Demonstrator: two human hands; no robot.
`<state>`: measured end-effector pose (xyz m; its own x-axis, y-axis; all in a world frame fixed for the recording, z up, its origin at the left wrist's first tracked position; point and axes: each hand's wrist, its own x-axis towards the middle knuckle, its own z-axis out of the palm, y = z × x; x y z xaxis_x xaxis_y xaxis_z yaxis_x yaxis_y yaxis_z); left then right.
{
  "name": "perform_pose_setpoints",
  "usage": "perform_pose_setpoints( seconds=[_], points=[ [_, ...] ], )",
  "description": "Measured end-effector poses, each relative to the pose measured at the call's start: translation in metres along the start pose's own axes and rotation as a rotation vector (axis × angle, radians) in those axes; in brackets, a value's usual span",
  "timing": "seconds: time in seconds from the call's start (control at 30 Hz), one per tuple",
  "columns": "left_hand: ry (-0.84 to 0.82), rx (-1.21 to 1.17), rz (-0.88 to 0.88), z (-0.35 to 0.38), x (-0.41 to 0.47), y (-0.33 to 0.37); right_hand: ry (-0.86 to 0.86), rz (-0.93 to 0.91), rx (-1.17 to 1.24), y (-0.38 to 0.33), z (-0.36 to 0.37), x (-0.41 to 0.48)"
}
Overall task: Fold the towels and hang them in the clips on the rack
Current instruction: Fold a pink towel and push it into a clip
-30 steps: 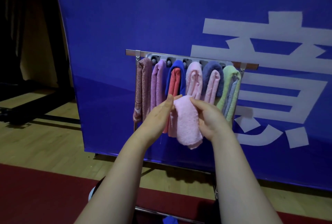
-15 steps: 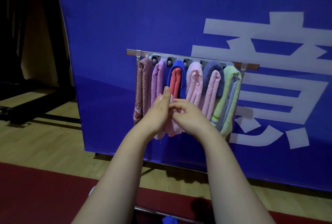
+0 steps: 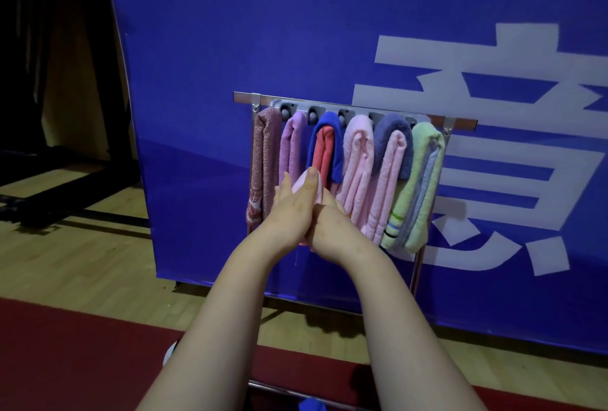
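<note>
Nearest, left hand is pressing straight fingers on a pink towel; right hand is backing it, fingers hidden, grip unclear. Behind, the rack is carrying six hung towels; seemingly only this one is waiting.

I'm in what looks like a sports hall: wooden floor at lower left, red mat along the bottom. A blue banner with white characters fills the centre, with a dark curtain at upper left.
</note>
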<state>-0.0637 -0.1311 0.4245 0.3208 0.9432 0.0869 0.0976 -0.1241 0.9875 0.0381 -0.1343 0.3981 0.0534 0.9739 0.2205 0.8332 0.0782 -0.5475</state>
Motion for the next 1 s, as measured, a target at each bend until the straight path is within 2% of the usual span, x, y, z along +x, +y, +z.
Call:
perform_pose_setpoints(
  seconds=[0.13, 0.33, 0.53, 0.63, 1.0],
  points=[
    [0.027, 0.184, 0.070, 0.004, -0.011, 0.000, 0.038, -0.058, 0.035, 0.014, 0.002, 0.001],
    [0.038, 0.296, 0.087, 0.002, 0.003, -0.019, 0.152, 0.024, 0.097, -0.001, -0.017, -0.013],
    [0.137, 0.256, 0.213, -0.003, 0.028, -0.042, 0.151, 0.049, 0.121, 0.005, -0.007, -0.008],
    [0.107, 0.221, 0.252, -0.012, 0.052, -0.057, 0.126, 0.064, 0.116, 0.010, 0.000, 0.002],
    [0.028, 0.186, 0.442, -0.042, 0.128, -0.013, 0.187, 0.019, 0.214, 0.007, -0.009, 0.096]
  ],
)
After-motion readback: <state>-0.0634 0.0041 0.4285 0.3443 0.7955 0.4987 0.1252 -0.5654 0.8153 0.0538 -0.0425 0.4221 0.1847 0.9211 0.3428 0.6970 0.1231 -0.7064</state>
